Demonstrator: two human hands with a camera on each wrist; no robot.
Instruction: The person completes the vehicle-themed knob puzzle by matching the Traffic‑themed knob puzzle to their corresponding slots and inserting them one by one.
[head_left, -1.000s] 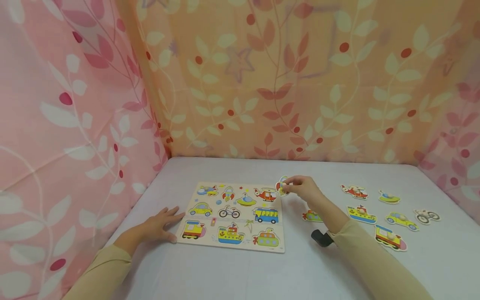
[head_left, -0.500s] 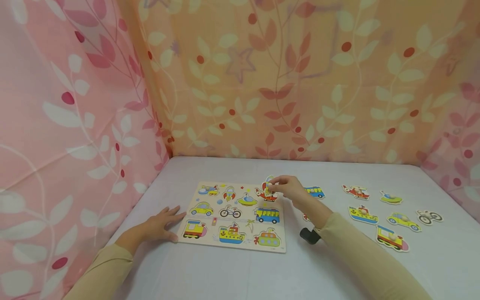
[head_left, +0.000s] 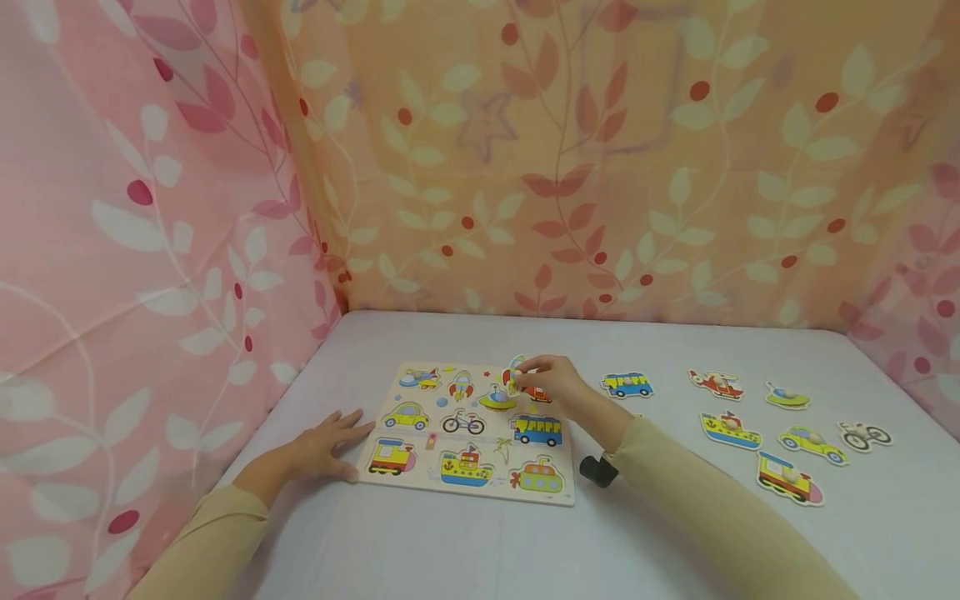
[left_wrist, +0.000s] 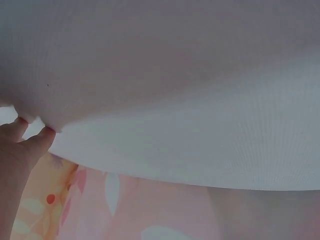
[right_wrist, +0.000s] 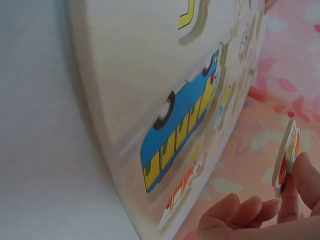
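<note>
Hanging clear of board [head_left: 496, 427]: rocket piece [head_left: 512, 379]

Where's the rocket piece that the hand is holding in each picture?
Head: the rocket piece is a little right of and below the middle, pinched by the right hand.
Left wrist: not in this picture.
Right wrist: near the right edge, below the middle.
Shared landmark: the leafy curtain shows in all three.
</note>
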